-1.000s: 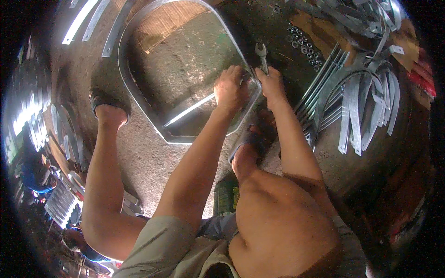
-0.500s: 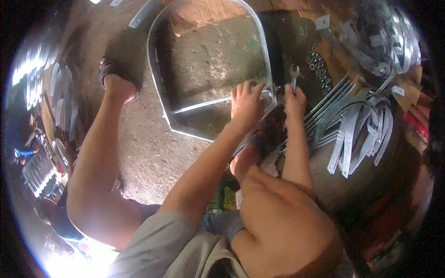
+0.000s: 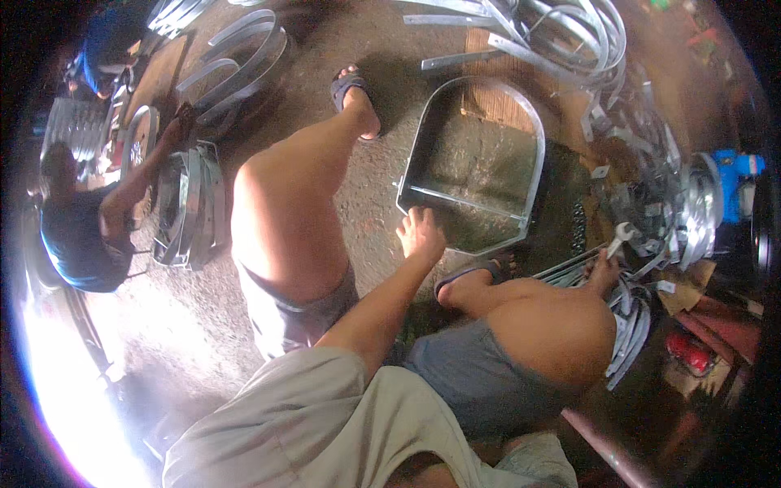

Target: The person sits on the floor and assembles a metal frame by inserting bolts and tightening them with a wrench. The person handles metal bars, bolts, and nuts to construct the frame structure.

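Observation:
A D-shaped metal frame (image 3: pixel 539 154) lies on the floor in front of me, a thin rod (image 3: pixel 464 200) crossing it near its closer end. My left hand (image 3: pixel 422 234) is at the frame's near-left corner, fingers bent over the edge and thumb outside it. My right hand (image 3: pixel 602 275), partly hidden beyond my right knee, holds an open-ended spanner (image 3: pixel 622 236) with its jaw pointing up. That hand is over a pile of bent metal strips and rods, apart from the frame.
Nuts (image 3: pixel 578 228) lie in a dark patch right of the frame. Curved metal strips (image 3: pixel 561 32) are heaped beyond it. Cardboard (image 3: pixel 496 106) is under its far end. A blue machine part (image 3: pixel 739 183) stands far right. At left, another person (image 3: pixel 85 236) sits beside stacked hoops (image 3: pixel 191 207).
My left hand has gone from the rod's right end to the frame's near-left corner. My right hand has moved right, away from the frame, with the spanner. The view has turned.

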Available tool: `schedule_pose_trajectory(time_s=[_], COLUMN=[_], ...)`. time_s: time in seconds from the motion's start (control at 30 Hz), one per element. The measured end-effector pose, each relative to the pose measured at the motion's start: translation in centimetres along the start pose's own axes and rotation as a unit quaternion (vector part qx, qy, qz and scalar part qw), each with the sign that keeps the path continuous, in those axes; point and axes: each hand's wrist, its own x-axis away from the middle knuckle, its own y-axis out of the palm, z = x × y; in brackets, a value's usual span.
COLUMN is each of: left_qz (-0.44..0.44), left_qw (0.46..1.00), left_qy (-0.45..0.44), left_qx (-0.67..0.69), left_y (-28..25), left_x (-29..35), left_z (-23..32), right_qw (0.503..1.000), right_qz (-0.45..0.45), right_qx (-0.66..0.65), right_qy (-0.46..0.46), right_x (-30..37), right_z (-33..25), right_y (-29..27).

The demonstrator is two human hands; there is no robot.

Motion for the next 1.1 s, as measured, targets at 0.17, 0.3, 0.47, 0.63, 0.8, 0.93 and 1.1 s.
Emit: schedule_pose_trajectory(time_s=[0.17,0.3,0.47,0.63,0.8,0.93,1.1], left_qz=[-0.064,-0.206,-0.104,0.076,0.126,0.138,0.124], left_qw=[0.992,0.962,0.961,0.947,0.938,0.937,0.958], left_qy=[0.103,0.181,0.24,0.306,0.317,0.316,0.256], left_qx=[0.042,-0.003,0.084,0.063,0.067,0.062,-0.034], left_y=[-3.7,-8.2,-17.3,-30.1,-38.8,-39.5,-38.9], left_x=[0.7,-0.5,-5.8,-9.4,-8.3,-8.1,-9.1], left_z=[3.0,4.5,6.4,6.3,5.6,3.8,-1.0], right_qw=[0.968,0.962,0.926,0.897,0.916,0.933,0.933], right_qz=[0.14,0.083,-0.029,-0.091,-0.19,-0.163,-0.182], right_qx=[-0.121,-0.178,-0.25,-0.31,-0.274,-0.311,-0.3], right_qy=[-0.172,-0.189,-0.282,-0.302,-0.221,-0.074,0.082], right_x=[-2.6,1.7,6.8,16.7,23.4,23.4,25.7], right_z=[-13.9,-25.6,-34.9,-36.7,-31.5,-22.4,-10.9], right_y=[-6.6,-12.2,-15.8,-6.8,6.1,16.6,21.2])
